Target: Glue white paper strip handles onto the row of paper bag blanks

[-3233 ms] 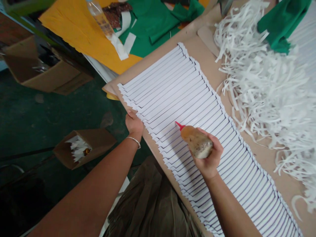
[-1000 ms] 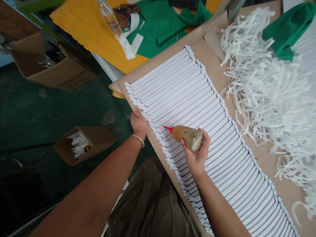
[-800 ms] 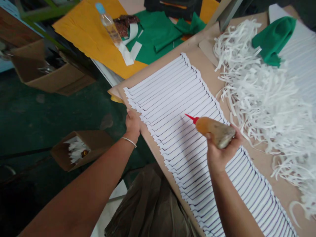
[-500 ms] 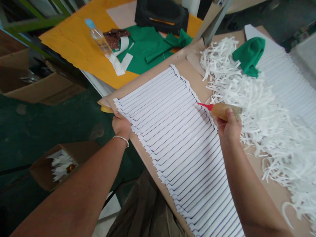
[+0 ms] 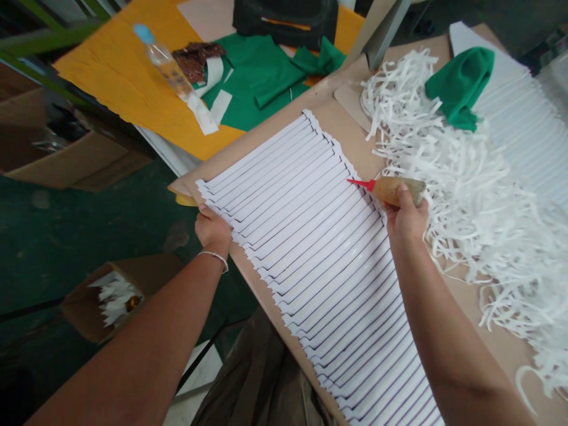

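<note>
My right hand [image 5: 407,216] is closed round a squeeze glue bottle [image 5: 393,190], a stained yellowish body with a long red nozzle. The nozzle [image 5: 361,184] points left, its tip over the right-hand ends of overlapping white strips [image 5: 306,236]. These strips lie in a long stepped row, each with a dark line along its edge. Whether the tip touches them I cannot tell. At the table's left edge, my left hand [image 5: 213,229] is curled beside the strips' left ends, gripping the edge. Its fingertips are partly hidden.
Tangled white shreds [image 5: 461,195] with a green cloth [image 5: 464,89] on top lie to the right. Beyond the table, a yellow surface [image 5: 102,71] holds a plastic bottle [image 5: 164,62] and green fabric [image 5: 252,71]. An open carton [image 5: 146,278] stands on the floor at left.
The view has shifted slightly. The nozzle tip has moved a little left over the strip ends, with the bottle still in my right hand. My left hand stays at the table edge.
</note>
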{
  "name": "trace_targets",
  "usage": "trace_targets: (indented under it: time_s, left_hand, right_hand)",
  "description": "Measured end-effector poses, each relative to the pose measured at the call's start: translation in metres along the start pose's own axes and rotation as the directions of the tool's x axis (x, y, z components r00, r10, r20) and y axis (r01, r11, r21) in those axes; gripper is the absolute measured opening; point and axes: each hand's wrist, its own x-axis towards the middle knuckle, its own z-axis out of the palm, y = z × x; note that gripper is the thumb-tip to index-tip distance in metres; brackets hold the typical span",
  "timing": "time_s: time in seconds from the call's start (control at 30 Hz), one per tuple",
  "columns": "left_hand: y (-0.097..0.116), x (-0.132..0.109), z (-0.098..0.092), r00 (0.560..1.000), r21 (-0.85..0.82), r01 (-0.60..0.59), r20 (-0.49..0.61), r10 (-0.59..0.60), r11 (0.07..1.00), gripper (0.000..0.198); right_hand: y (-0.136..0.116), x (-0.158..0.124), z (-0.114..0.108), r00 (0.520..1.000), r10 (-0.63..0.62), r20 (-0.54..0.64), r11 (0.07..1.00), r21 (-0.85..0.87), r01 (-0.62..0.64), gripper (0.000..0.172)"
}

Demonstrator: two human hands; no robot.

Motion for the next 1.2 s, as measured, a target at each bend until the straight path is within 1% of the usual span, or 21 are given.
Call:
trace_targets:
  time_s: [0.13,0.27,0.53,0.7,0.87,1.0,1.1,1.2]
  left_hand:
    - [0.0,-0.001,-0.001,1.0,-0.025,0.0,0.005,0.0,1.0,0.064]
    - [0.002,-0.002,-0.002,1.0,-0.048,-0.004,0.001,0.004,0.999,0.062]
    - [0.001,-0.003,-0.001,1.0,-0.03,-0.014,0.006,0.015,0.999,0.061]
    - [0.001,-0.003,0.0,1.0,-0.051,-0.012,0.022,0.013,0.999,0.062]
    - [0.002,-0.005,-0.003,0.999,-0.068,-0.006,0.034,0.009,0.998,0.063]
    - [0.002,-0.005,-0.002,0.999,-0.1,0.003,0.053,0.003,0.995,0.061]
    - [0.001,-0.005,-0.002,0.999,-0.119,-0.002,0.053,0.008,0.993,0.061]
    - [-0.001,-0.005,-0.001,0.999,-0.115,-0.011,0.047,0.017,0.993,0.061]
  right_hand:
    - [-0.003,-0.014,0.002,1.0,-0.013,0.022,1.0,-0.011,0.013,0.057]
    - [-0.005,-0.036,0.003,1.0,-0.004,0.03,0.999,-0.037,0.005,0.059]
    - [-0.004,-0.094,0.003,0.994,0.012,0.107,0.994,-0.108,0.0,0.061]
    - [0.005,-0.128,0.001,0.992,0.022,0.123,0.982,-0.187,0.002,0.062]
    - [0.012,-0.162,-0.002,0.986,0.001,0.166,0.939,-0.339,0.056,0.065]
    - [0.007,-0.19,0.0,0.975,-0.002,0.223,0.891,-0.441,0.103,0.065]
    - [0.001,-0.209,0.005,0.957,-0.018,0.29,0.856,-0.49,0.165,0.064]
    - [0.0,-0.222,0.006,0.926,-0.053,0.373,0.823,-0.509,0.252,0.063]
